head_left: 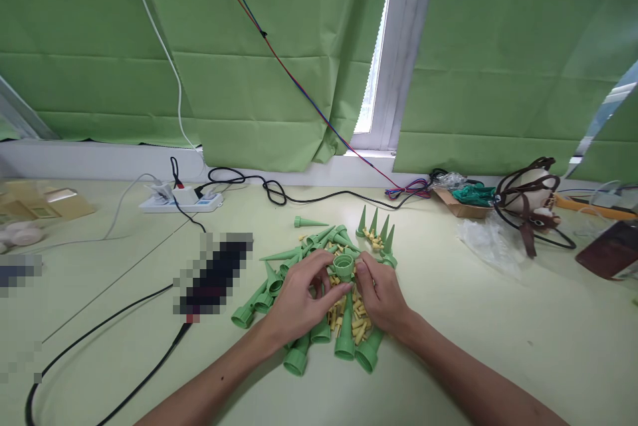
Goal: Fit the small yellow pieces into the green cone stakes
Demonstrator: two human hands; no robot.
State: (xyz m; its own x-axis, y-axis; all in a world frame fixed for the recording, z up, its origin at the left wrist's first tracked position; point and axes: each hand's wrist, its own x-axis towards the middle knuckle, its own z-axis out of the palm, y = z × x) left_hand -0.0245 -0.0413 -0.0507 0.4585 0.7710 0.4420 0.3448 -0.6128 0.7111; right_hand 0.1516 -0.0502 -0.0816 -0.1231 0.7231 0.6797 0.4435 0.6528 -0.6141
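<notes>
A green plastic spike (pixel 343 268) with a threaded round mouth stands mouth-up between my hands, above a pile. My left hand (pixel 306 293) pinches it from the left between thumb and fingers. My right hand (pixel 383 293) is closed at its right side, thumb against the curled forefinger; what it pinches there is too small to make out. Below lie small yellow plastic pieces (pixel 361 310), partly hidden by the hands. Around them are several more green spikes (pixel 345 339), lying with their wide mouths toward me or pointing left.
Behind the pile, several green spikes (pixel 373 223) stand point-up beside a few yellow pieces; one spike (pixel 309 222) lies alone. At left are a pixelated dark device (pixel 214 280) with a black cable and a power strip (pixel 182 202). A cardboard box (pixel 461 205) and plastic bag (pixel 491 243) sit right.
</notes>
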